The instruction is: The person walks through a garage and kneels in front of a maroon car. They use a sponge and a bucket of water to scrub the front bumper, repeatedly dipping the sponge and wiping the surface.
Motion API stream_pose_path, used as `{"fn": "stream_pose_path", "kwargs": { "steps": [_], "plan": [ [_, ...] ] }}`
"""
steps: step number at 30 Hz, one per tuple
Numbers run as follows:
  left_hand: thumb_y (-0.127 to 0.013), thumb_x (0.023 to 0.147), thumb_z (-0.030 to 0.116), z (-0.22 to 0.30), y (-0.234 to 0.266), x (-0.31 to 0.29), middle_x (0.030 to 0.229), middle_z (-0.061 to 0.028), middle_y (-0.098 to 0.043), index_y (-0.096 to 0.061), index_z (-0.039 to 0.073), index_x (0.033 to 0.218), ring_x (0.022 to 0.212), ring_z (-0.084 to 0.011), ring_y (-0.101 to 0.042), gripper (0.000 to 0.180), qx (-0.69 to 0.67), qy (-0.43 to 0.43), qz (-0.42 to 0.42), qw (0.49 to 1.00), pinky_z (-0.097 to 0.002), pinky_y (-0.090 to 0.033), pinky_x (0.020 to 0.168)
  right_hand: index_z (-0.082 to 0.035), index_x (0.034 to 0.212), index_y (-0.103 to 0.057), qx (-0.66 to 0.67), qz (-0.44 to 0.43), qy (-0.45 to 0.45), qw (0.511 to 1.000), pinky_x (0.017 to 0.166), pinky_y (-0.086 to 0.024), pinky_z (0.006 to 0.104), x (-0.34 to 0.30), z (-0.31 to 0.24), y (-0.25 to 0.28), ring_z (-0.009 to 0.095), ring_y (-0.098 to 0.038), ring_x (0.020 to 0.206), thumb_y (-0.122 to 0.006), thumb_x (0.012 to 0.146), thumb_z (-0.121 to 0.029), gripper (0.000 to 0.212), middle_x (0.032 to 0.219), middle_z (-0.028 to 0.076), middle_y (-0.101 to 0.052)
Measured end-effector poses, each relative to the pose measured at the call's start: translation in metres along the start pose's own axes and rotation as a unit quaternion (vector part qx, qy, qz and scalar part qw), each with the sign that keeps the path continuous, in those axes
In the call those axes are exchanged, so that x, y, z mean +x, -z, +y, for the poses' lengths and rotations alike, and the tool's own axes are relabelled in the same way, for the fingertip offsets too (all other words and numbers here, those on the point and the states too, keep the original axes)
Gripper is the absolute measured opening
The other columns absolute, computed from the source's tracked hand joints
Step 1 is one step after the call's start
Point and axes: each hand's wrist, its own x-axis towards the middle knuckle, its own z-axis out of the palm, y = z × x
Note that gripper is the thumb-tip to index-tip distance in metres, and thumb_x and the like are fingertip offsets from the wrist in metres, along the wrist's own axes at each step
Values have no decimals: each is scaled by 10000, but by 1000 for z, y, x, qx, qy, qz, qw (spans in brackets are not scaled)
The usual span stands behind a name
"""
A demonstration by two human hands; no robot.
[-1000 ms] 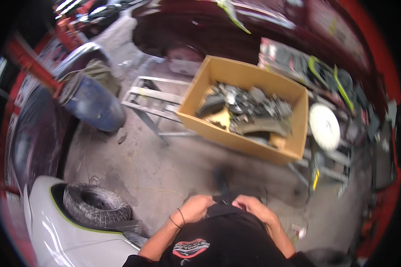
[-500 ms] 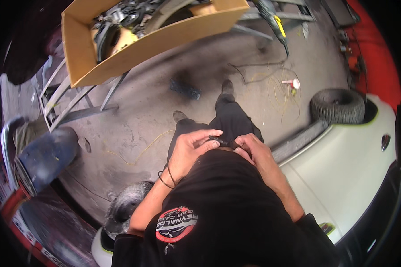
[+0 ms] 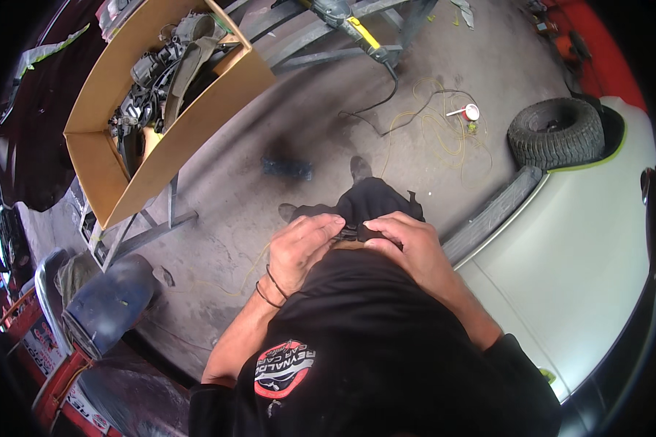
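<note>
Both of my hands are at my waist, below the hem of my black shirt (image 3: 393, 328). My left hand (image 3: 299, 244) is closed, its fingertips and thumb pressed on the dark waistband (image 3: 351, 231) of my trousers. Dark cords circle the left wrist. Close beside it, my right hand (image 3: 408, 237) pinches a piece of the same dark material between thumb and fingers. Whether this is a belt end or only trouser cloth is hard to make out. A thin strip of bare skin shows between shirt and waistband. My black trousers (image 3: 379, 200) hang below.
A cardboard box (image 3: 189, 135) of car parts stands on a metal stand at the left. A corded power tool (image 3: 357, 33) lies ahead, its cable trailing on the floor. A tire (image 3: 554, 135) rests by a pale car panel (image 3: 561, 269) at the right; a blue drum (image 3: 116, 298) stands left.
My view has turned, so the box now shows more of its inside. My right hand has moved in toward the left. The dark strap that stretched between my hands is now mostly covered.
</note>
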Motion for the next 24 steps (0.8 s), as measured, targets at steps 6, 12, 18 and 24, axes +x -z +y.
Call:
{"fn": "stream_pose_path", "kwargs": {
  "steps": [6, 12, 18, 24],
  "plan": [
    [-826, 807, -53, 11, -26, 22, 1114, -151, -791, -788, -3, 1130, 939, -290, -764, 328, -13, 27, 31, 999, -354, -599, 818, 18, 1233, -743, 2, -50, 30, 998, 899, -593, 382, 22, 17, 44, 312, -747, 1008, -784, 962, -133, 313, 1158, 174, -757],
    [-822, 816, -54, 15, -29, 15, 1118, -152, -791, -782, -4, 1131, 944, -289, -764, 321, -1, 76, 88, 993, -353, -597, 815, 14, 1232, -744, -6, -110, 46, 993, 899, -592, 386, 46, 14, 50, 321, -746, 1015, -783, 959, -121, 307, 1153, 177, -755],
    [-831, 758, -68, 0, -3, -15, 1121, -130, -784, -771, 21, 1161, 918, -291, -753, 418, 25, 70, 104, 992, -357, -609, 785, 9, 1239, -740, -41, -155, 87, 983, 864, -596, 382, 65, -7, 16, 317, -745, 975, -782, 965, -125, 308, 1135, 155, -757],
    [-806, 839, 40, -14, 30, -72, 1073, -136, -801, -790, 31, 1142, 823, -278, -756, 304, -6, 64, 118, 991, -356, -597, 739, 14, 1251, -731, -80, -224, 94, 967, 861, -601, 387, 69, -44, -43, 327, -749, 980, -753, 982, -104, 294, 1121, 162, -758]
  ]
}}
